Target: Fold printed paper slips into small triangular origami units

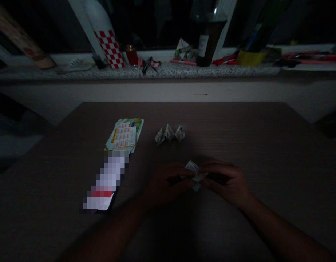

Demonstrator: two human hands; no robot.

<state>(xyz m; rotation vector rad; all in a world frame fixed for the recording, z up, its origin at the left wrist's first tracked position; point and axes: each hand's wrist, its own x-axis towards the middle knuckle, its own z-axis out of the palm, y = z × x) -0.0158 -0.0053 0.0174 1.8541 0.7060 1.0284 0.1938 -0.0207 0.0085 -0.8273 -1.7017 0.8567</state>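
- Here we are at a dim tabletop [238, 136], and the action sits near the middle: a small piece of folded paper [196, 178], pale and printed, up between two bare hands!
- The left hand [169, 180] has it from the left, thumb below and fingers above, pinched at the paper's edge.
- Over to the right hand [229, 180], matching it from the other side, fingertips bent in and thumb tucked under, closed on the paper too.
- One corner pokes up between the fingertips, another points down toward the person; the finer creases are too dark to call.
- Just beyond the hands, a line-up of three folded paper pieces [169, 133], pointed at the top, side by side in a tight row.
- Out on the left, a stack of printed sheets [124, 135], green-edged, slightly fanned, orange blocks on the top one.
- Right below it, a phone [107, 182] lies at a slant, its bright screen pixelated, a red band across the lower part.
- And at the back, the speckled windowsill [168, 74] draws a crowd: a red-and-white checked bottle [110, 47], a small red jar [131, 56], a dark bottle [205, 45] with a pale label, and a yellow container [251, 58] farther right.
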